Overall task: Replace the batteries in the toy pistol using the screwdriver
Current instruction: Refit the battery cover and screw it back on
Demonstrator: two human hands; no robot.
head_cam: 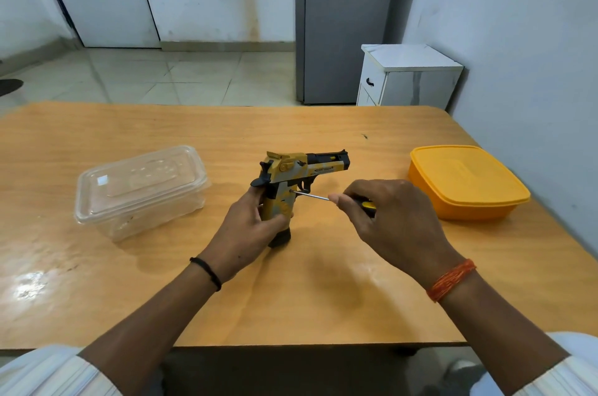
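Head view gives me a glossy wooden table [129, 282] with rounded far corners and bare room along its near edge. Mid-left sits a clear plastic lidded box [142, 188], mid-right an orange lidded tub [466, 182]. At centre my left hand [249, 230] clasps the yellow-and-black toy pistol [291, 179] upright by its grip. My right hand [388, 217] grasps the screwdriver [323, 198], its thin metal tip touching the pistol's grip.

yellow-grey camouflage toy pistol [291, 169], orange lidded box [466, 182]
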